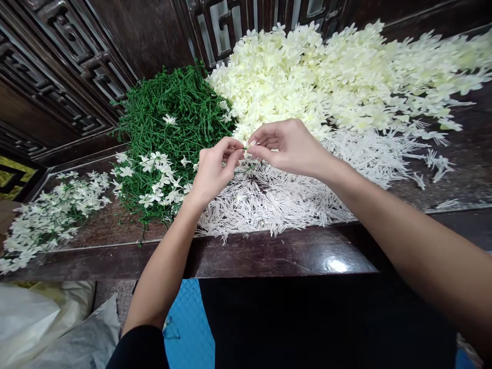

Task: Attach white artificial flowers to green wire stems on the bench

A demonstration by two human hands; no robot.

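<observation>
My left hand (218, 166) and my right hand (286, 146) meet over the bench, fingertips pinched together around a small artificial flower (248, 147) with a bit of green stem. Below them spreads a heap of thin white plastic flower stamens (269, 200). Behind my right hand rises a big pile of cream-white fabric petals (284, 77). A mound of green plastic stems (165, 107) lies beyond my left hand. On its near side rest several assembled white flowers (161, 177). The exact fingertip contact on the flower is partly hidden.
The dark wooden bench (277, 251) has a raised front edge close to my body. More assembled white flowers (57, 215) lie at its left end. A carved wooden back panel (65, 46) stands behind. White sacks (46, 323) sit on the floor at lower left.
</observation>
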